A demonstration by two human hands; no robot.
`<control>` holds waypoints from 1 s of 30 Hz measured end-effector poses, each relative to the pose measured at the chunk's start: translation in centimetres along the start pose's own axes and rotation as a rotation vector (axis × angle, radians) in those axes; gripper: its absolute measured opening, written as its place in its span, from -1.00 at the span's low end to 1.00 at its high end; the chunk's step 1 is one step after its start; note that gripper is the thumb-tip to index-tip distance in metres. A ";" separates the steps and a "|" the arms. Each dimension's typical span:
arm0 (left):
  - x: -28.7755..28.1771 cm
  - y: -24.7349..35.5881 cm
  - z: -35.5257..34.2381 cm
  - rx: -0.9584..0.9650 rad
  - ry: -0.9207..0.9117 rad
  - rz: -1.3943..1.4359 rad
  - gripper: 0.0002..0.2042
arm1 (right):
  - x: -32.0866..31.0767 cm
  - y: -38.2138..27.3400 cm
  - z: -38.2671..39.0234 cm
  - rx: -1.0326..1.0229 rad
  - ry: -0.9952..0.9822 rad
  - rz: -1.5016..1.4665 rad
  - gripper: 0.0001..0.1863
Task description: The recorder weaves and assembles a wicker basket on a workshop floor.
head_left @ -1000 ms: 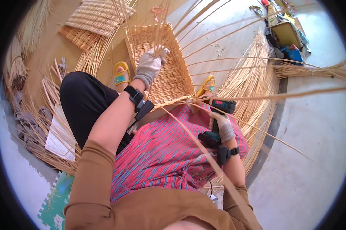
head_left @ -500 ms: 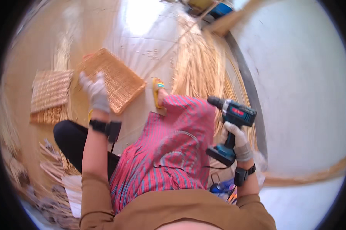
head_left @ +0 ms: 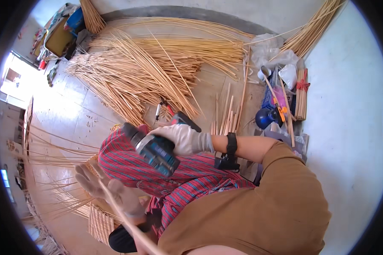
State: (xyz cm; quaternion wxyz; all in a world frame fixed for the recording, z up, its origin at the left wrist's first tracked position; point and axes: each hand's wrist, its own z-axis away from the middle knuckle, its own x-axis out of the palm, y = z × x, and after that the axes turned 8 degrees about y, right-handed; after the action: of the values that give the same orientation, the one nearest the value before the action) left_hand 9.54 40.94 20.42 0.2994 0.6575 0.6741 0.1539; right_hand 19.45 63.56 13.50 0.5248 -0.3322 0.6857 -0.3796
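My right hand (head_left: 178, 138), in a pale glove, is closed around the grip of a dark teal cordless drill (head_left: 157, 155). The drill is above my striped lap cloth (head_left: 127, 148), its chuck toward the left. Lower left is my left hand (head_left: 115, 197), also gloved, with fingers stretched apart. A pale cane (head_left: 130, 225) crosses its palm and runs toward the lower edge; whether it is gripped I cannot make out. Just beyond that hand, partly hidden by the cloth, lies a woven piece (head_left: 91, 161) with long canes spreading from it.
A large heap of canes (head_left: 132, 72) covers the floor ahead. Pliers (head_left: 168, 108) lie at its near edge. To the right are short sticks (head_left: 229, 119), a blue round container (head_left: 265, 117), an orange-handled knife (head_left: 280, 111) and a tied stick bundle (head_left: 302, 93) by the white wall.
The view has swung to the right, bringing the cane heap and wall-side tools into sight. My right hand has carried the drill across my lap toward the left hand.
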 end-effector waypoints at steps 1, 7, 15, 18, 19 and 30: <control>1.2 -0.9 -1.3 0.052 -0.002 -0.082 -0.39 | 0.9 3.1 0.8 0.013 0.072 -0.007 -0.26; -4.4 -9.4 -9.6 -0.177 0.242 -0.119 -0.60 | 0.0 19.9 7.8 0.373 0.370 -0.060 -0.30; -14.6 -9.5 -9.4 -0.497 0.283 -0.259 -0.61 | -11.7 39.3 21.6 0.343 1.009 -1.489 -0.54; -16.6 -6.8 -9.7 -0.525 0.373 -0.348 -0.60 | -13.1 41.1 21.8 0.706 1.134 -0.509 -0.36; -15.5 -6.1 -10.0 -0.586 0.494 -0.443 -0.60 | -14.1 42.8 23.1 0.759 1.157 -0.437 -0.28; -42.4 -21.5 -14.4 -0.961 0.670 0.165 -0.62 | -15.4 52.3 28.9 0.090 1.415 -1.745 -0.53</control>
State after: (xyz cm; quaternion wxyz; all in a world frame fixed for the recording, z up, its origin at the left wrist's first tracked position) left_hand -18.09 0.21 27.19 0.3216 0.4141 0.5331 0.6640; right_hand 48.11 97.41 -29.39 -0.4161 -0.3891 0.3480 -0.7446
